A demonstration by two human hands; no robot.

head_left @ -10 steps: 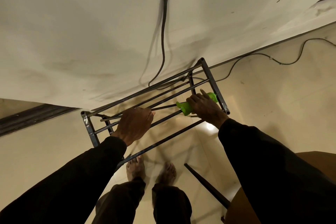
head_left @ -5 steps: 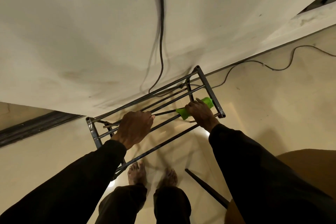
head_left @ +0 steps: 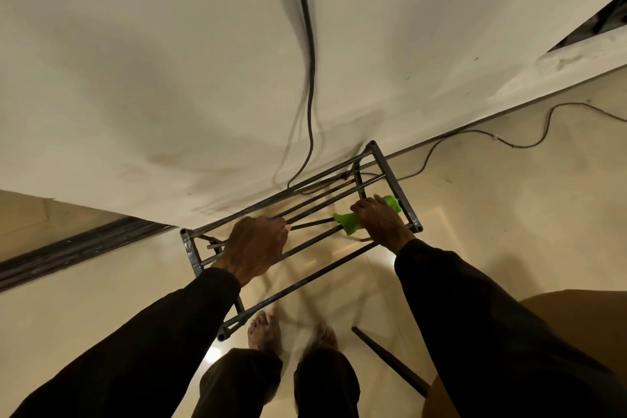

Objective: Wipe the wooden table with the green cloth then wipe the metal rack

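Note:
The metal rack (head_left: 393, 176) stands on the floor against the wall, its top made of thin grey bars. My left hand (head_left: 254, 248) grips one of the middle bars near the rack's left end. My right hand (head_left: 381, 222) holds the green cloth (head_left: 346, 222) wrapped on a bar near the right end; green shows on both sides of the hand. The wooden table (head_left: 576, 316) shows only as a brown corner at the lower right, with a dark leg (head_left: 390, 360) below it.
A dark cable (head_left: 308, 78) hangs down the cream wall behind the rack, and another cable (head_left: 509, 142) trails over the floor to the right. My bare feet (head_left: 264, 329) stand on the glossy tiles just in front of the rack. A dark door track (head_left: 74, 248) lies left.
My right hand with the cloth has slid a little along the bar towards the rack's right end. My left hand keeps its grip. The view has shifted slightly.

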